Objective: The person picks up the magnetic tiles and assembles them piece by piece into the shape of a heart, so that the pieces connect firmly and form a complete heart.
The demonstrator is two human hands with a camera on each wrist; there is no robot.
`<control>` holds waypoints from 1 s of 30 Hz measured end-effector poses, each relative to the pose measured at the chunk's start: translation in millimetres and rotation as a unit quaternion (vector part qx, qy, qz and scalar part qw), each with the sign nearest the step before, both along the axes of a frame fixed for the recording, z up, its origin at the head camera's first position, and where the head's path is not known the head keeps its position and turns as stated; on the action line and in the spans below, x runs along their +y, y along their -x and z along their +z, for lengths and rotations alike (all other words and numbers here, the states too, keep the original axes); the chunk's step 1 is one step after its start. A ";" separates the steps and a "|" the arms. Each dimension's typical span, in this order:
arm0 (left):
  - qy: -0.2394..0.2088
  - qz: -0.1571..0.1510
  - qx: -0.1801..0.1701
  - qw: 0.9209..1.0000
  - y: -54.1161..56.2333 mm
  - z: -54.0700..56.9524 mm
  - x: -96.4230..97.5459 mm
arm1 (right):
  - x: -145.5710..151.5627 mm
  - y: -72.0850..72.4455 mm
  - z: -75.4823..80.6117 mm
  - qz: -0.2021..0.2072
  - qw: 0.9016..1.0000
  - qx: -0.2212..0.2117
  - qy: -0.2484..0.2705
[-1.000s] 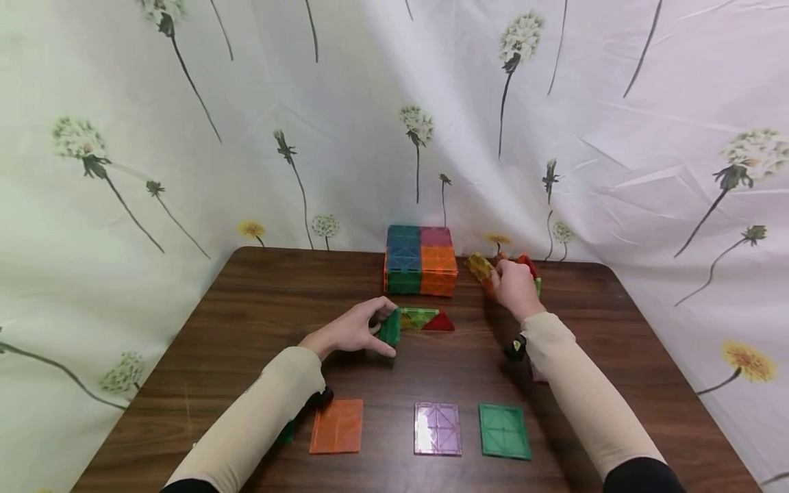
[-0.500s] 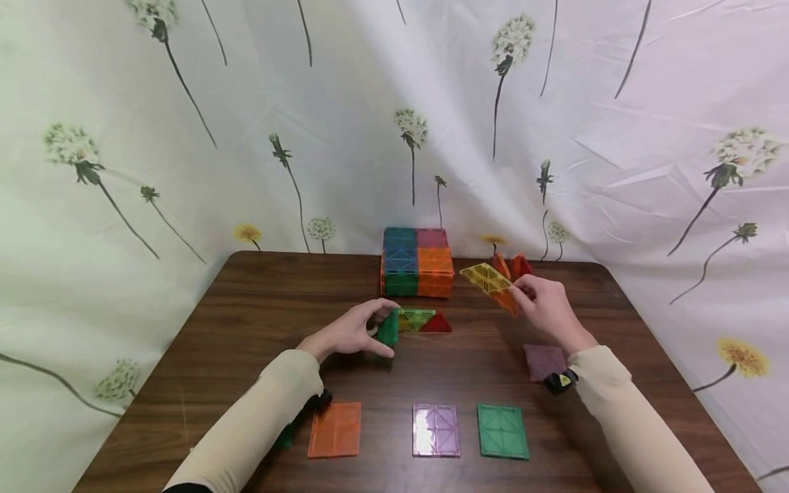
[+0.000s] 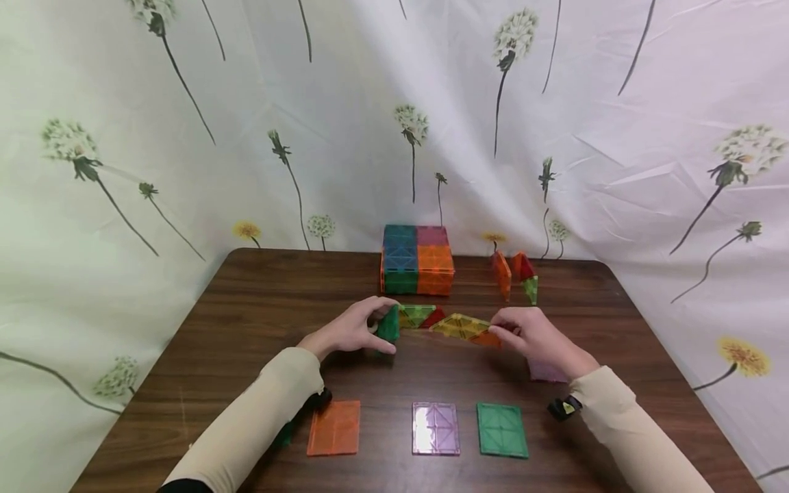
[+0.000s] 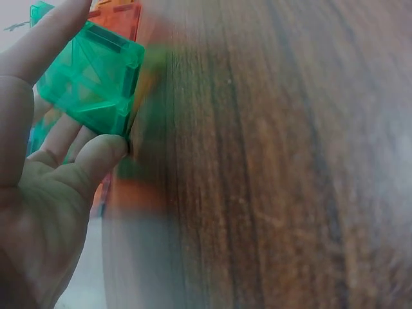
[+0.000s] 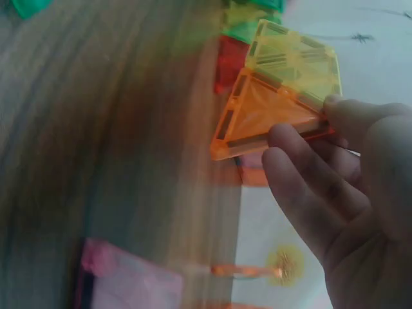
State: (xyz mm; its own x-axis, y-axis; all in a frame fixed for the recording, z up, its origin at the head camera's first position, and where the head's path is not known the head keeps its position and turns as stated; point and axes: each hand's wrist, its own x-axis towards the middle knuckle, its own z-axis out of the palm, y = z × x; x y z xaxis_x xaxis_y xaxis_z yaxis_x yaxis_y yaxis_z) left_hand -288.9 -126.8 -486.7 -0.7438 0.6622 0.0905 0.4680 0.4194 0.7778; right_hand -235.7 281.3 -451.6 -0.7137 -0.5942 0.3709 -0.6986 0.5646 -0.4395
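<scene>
Near the table's middle, my left hand [image 3: 353,329] holds a green magnetic tile [image 3: 390,324] upright, thumb and fingers around its edges. From that tile a low standing strip of light green and yellow triangle tiles [image 3: 417,315] runs right, ending in a red triangle [image 3: 434,317]. My right hand [image 3: 535,334] pinches a joined piece of yellow tiles [image 5: 296,61] and an orange triangle tile [image 5: 257,109] by its right end. The yellow end overlaps the red triangle in the head view. The right wrist view shows thumb and fingertips at the piece's edge.
Behind the strip stands a box of blue, green, purple and orange tiles [image 3: 418,261]. Orange tiles [image 3: 503,277] and red and green tiles [image 3: 527,275] stand at back right. Flat in front lie orange [image 3: 334,428], purple [image 3: 435,429] and green [image 3: 502,430] square tiles.
My right hand has lifted the yellow and orange piece from the back right and brought it forward and left to the strip's red end. The left hand has stayed at the green tile.
</scene>
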 end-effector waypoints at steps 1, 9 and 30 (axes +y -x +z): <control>0.001 0.000 0.002 1.000 -0.3 0.6 0.5 | -3.7 0.8 -2.0 0.011 1.000 0.003 -0.005; 0.009 -0.012 0.027 1.000 2.4 1.8 5.9 | -36.9 14.0 -13.2 0.074 0.996 0.036 -0.030; 0.023 -0.010 0.034 0.999 3.5 4.0 12.5 | -76.9 21.4 -6.6 0.113 0.992 -0.005 -0.064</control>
